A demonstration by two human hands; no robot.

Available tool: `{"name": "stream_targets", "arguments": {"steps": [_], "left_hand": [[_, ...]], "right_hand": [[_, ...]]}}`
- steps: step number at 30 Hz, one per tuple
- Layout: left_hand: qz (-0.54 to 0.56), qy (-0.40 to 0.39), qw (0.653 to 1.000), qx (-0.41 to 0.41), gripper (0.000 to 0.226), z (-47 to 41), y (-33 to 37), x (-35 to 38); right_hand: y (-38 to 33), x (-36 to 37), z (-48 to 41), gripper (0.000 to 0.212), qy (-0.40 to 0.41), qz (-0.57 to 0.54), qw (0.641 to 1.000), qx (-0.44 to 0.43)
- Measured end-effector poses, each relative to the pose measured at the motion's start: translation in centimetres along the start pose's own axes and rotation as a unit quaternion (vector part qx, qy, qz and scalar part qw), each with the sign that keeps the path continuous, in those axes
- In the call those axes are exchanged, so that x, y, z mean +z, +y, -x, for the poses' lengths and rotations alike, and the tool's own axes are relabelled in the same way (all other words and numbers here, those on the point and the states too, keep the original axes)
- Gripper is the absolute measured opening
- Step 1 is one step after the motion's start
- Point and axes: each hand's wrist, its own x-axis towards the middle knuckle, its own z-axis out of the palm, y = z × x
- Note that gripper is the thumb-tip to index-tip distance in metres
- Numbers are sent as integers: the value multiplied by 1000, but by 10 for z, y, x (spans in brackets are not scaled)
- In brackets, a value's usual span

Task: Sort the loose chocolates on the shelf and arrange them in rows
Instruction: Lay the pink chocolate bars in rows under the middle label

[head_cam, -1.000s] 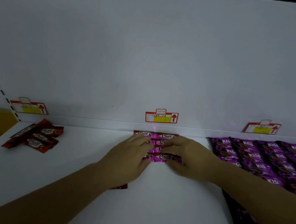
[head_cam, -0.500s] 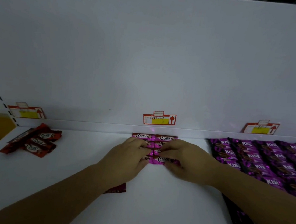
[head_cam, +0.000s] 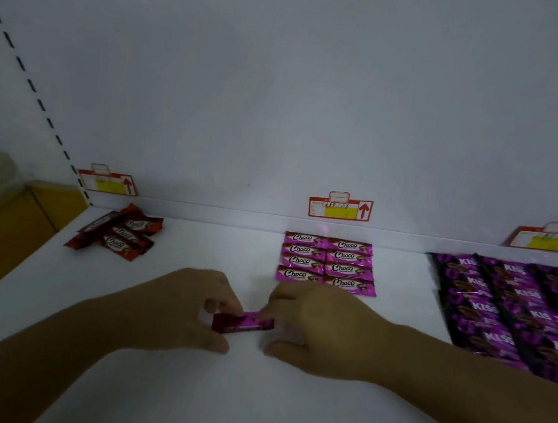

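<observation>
At the far left, beyond the edge of the shelf (head_cam: 183,390), there is a yellow surface (head_cam: 0,227), flat and matt. The shelf itself is a smooth white board, with a plain white back panel (head_cam: 283,91) behind it. On its left rear part lies a loose heap of red chocolates (head_cam: 118,234). These are small oblong bars in glossy red foil with crimped ends, lying over each other at different angles. Above them on the panel sits the left price tag (head_cam: 106,182), a red-framed card with a yellow field.

The left hand (head_cam: 184,308) enters from the lower left with its back turned up and its fingers curled. Thumb and fingertips pinch the left end of the pink bar (head_cam: 241,323). This bar, in shiny dark pink foil, lies crosswise between both hands at the front middle of the shelf. I cannot tell whether it touches the board. The right hand (head_cam: 313,328) enters from the lower right, also curled, and pinches the right end of the same bar.

Behind the right hand, under the middle price tag (head_cam: 340,208), the pink block (head_cam: 327,263) lies flat. It is made of eight pink foil bars in two columns of four, with their edges touching. Further right, apart from it and under the right price tag (head_cam: 548,238), the purple packs (head_cam: 519,305) lie in overlapping rows, dark and glossy.
</observation>
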Motion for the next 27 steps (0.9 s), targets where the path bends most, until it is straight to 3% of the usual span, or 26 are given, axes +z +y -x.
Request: {"name": "stream_targets", "arguments": {"steps": [4, 7, 8, 10, 13, 17, 23, 27], "left_hand": [[-43, 43, 998, 20, 33, 2, 0, 7], [-60, 92, 992, 57, 64, 0, 3, 12], [-47, 108, 992, 52, 63, -1, 5, 13], [12, 124, 992, 11, 36, -7, 9, 10], [90, 135, 986, -35, 16, -17, 15, 8], [147, 147, 977, -40, 16, -26, 29, 11], [268, 181, 945, -41, 13, -38, 37, 22], [233, 224, 945, -51, 23, -41, 41, 34]], "right_hand": [[-1, 7, -8, 30, 0, 6, 1000, 27], [1, 8, -8, 32, 13, 15, 999, 42], [1, 6, -7, 31, 25, 0, 998, 60], [3, -3, -4, 26, 39, -72, 988, 134], [6, -14, 0, 13, 41, -220, 942, 252], [7, -22, 9, 15, 56, -344, 874, 337], [10, -28, 23, 10, 91, -412, 800, 427], [11, -23, 27, 13, 95, -405, 784, 460]]}}
